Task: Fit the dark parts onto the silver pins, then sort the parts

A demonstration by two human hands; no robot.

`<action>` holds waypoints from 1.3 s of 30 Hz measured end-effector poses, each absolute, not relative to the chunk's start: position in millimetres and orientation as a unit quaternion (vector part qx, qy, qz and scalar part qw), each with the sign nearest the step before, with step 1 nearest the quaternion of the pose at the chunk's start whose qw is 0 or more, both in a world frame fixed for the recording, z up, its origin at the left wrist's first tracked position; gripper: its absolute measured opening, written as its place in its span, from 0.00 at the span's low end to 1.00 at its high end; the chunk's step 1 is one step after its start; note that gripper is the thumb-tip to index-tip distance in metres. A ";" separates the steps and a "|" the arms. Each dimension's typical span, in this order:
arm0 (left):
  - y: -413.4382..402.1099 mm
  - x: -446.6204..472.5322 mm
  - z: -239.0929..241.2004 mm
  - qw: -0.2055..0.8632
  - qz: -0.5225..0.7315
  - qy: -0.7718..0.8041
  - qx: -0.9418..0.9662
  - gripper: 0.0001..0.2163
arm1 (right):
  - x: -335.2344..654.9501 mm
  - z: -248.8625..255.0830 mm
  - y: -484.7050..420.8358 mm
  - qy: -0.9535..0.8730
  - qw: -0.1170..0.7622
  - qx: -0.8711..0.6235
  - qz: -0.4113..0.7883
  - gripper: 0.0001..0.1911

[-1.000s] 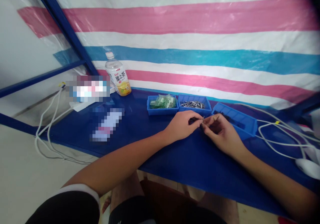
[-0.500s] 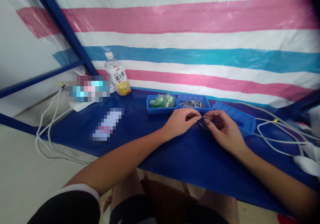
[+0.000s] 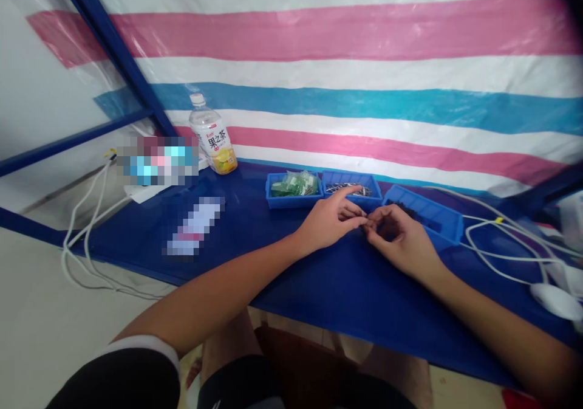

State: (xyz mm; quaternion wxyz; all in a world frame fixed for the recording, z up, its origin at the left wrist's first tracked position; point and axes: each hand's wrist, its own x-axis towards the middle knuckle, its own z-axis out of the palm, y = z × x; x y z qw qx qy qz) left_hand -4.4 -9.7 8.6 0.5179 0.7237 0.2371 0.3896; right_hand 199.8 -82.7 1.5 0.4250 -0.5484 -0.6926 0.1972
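My left hand [image 3: 328, 219] and my right hand [image 3: 405, 239] meet fingertip to fingertip over the blue tabletop, in front of the bins. The right thumb and fingers are pinched together at the left fingertips. On the left, the index finger is raised while thumb and other fingers close; whatever small piece is between the hands is hidden. Behind them stand a blue bin [image 3: 294, 202] of green and clear plastic pieces and another blue bin [image 3: 373, 200] of thin, shiny metal pieces. A third blue bin [image 3: 449, 230], with small black pieces [image 3: 403, 207], lies partly behind my right hand.
A drink bottle [image 3: 216, 135] stands at the back left near a blurred-out object [image 3: 194, 226] on the blue table [image 3: 273, 275]. White cables [image 3: 505, 260] and a white rounded device [image 3: 555, 301] lie at the right. Striped sheeting [image 3: 341, 105] hangs behind.
My left index finger has lifted away from the thumb. My right hand has shifted slightly left, closing the gap between the hands; the thin metal piece seen between them is now hidden.
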 end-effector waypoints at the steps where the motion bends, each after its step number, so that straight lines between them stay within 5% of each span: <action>1: -9.9 -4.3 8.9 0.517 0.392 0.235 0.724 0.33 | 199.3 2.1 -82.7 -0.690 0.430 -0.546 0.203 0.10; 7: -10.8 -6.3 12.7 0.495 0.355 0.273 0.745 0.18 | 201.0 7.9 -82.7 -0.692 0.447 -0.528 0.205 0.16; 26: -9.4 -2.7 2.8 0.584 0.338 0.241 0.697 0.16 | 204.9 7.7 -81.1 -0.736 0.424 -0.521 0.085 0.04; 36: 0.3 -1.7 -0.9 0.582 0.395 0.263 0.661 0.07 | 204.4 6.8 -79.2 -0.750 0.415 -0.506 0.093 0.07; 39: 1.7 -2.0 0.5 0.580 0.414 0.288 0.640 0.11 | 203.3 6.3 -80.4 -0.731 0.434 -0.516 0.111 0.08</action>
